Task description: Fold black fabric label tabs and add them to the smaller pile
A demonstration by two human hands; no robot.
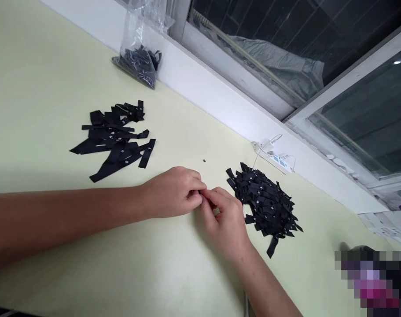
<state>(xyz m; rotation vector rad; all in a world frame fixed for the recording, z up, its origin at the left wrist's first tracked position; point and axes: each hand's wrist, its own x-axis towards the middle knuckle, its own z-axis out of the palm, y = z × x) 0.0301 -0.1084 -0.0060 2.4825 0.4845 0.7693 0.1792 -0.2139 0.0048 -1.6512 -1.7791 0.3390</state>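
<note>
My left hand (178, 191) and my right hand (225, 215) meet fingertip to fingertip above the pale table (121, 264). Both are closed in a pinch. Between them a sliver of a small black piece (200, 191) shows; the fingers cover the rest, so its kind cannot be made out. Close by on the right lies a dense heap of short black fabric strips (263, 198) with small white marks. Beyond my left forearm, a looser pile of similar black strips (114, 136) is spread flat, several bearing white marks.
A clear plastic bag (139, 61) with black pieces inside stands against the white ledge. A power strip (276, 158) with white cables sits by the wall behind the heap. One tiny dark scrap (204, 160) lies beyond my hands. Blurred-out pixels cover the lower right corner.
</note>
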